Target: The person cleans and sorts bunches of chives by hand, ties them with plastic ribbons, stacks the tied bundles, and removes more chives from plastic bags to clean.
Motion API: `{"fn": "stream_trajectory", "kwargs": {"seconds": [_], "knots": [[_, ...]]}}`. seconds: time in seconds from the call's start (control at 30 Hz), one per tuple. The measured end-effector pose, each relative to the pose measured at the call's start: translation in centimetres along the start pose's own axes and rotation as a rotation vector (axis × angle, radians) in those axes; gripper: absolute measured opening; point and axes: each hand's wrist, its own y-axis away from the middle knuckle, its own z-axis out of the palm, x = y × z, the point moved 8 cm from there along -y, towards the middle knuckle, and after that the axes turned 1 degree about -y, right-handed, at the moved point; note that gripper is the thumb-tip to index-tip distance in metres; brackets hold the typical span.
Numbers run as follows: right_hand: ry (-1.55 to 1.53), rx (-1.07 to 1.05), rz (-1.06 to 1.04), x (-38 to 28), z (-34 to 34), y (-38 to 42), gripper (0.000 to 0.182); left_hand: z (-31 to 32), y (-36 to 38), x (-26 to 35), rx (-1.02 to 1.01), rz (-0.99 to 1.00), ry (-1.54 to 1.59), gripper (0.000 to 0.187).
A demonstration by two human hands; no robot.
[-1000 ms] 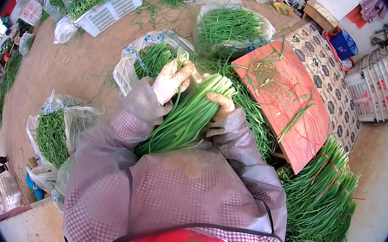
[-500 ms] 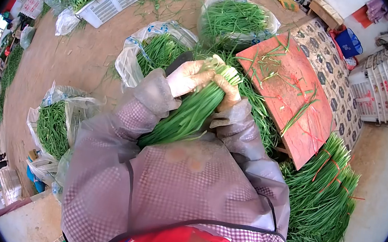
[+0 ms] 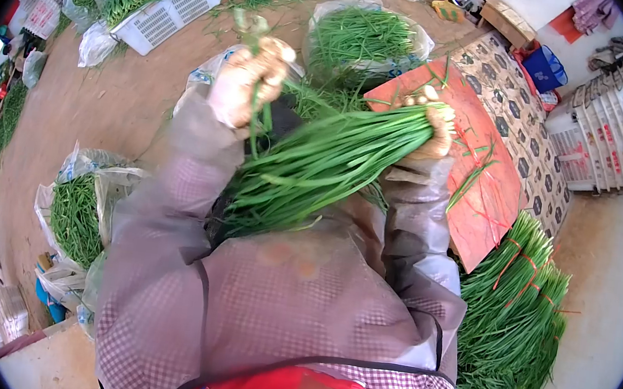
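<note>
My right hand (image 3: pixel 435 135) is closed round the pale cut ends of a thick bunch of chives (image 3: pixel 330 162). Its long green leaves slant down to the left across my lap. Up and to the left, my left hand (image 3: pixel 251 84) is closed on a few loose chive strands (image 3: pixel 258 123), apart from the bunch and slightly blurred. Beneath the right hand lies a red board (image 3: pixel 490 207) with scattered leaves and thin red ties on it. Tied chive bundles (image 3: pixel 515 325) are stacked beside the board on the right, bound with red bands.
Plastic bags of chives stand on the floor at the left (image 3: pixel 78 218) and ahead (image 3: pixel 364 35). A white crate (image 3: pixel 174 14) heaped with greens is at the upper left. Stacked white crates (image 3: pixel 611 129) and a blue bucket (image 3: pixel 545 67) stand at the right. Another person's hand shows at the top.
My hands were together on the bunch. Now the left hand has pulled away up and left with a few strands, while the right has carried the bunch rightward over the board.
</note>
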Motion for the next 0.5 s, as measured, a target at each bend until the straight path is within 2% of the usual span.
{"fn": "stream_trajectory", "kwargs": {"seconds": [0.1,0.13,0.17,0.23,0.3,0.33,0.4,0.5], "knots": [[0.084,0.110,-0.202,-5.5,-1.0,-0.5,0.043,-2.5,0.5,5.7,0.099,0.265,0.074,0.021],[0.148,0.161,-0.259,-7.3,-1.9,-0.7,0.041,-1.7,0.5,7.8,-0.070,0.331,0.092,0.021],[0.154,0.234,-0.264,-8.8,-3.6,-1.5,0.037,-1.5,0.8,9.1,-0.095,0.381,0.122,0.021],[0.161,0.285,-0.344,-11.0,-3.1,-2.1,0.034,-1.2,1.6,9.4,0.055,0.396,0.008,0.025],[0.182,0.325,-0.414,-12.7,-2.6,-2.3,0.032,2.3,1.5,5.2,-0.224,0.144,-0.287,0.030],[0.197,0.288,-0.413,-13.1,-1.8,-2.5,0.033,5.6,2.1,2.5,-0.443,0.022,-0.548,0.036],[0.210,0.241,-0.411,-13.7,-0.4,-2.8,0.033,8.0,3.1,-1.7,-0.653,-0.079,-0.904,0.045],[0.232,0.140,-0.440,-13.9,1.1,-3.1,0.035,6.3,1.1,-3.8,-0.404,-0.184,-1.119,0.040]]}}
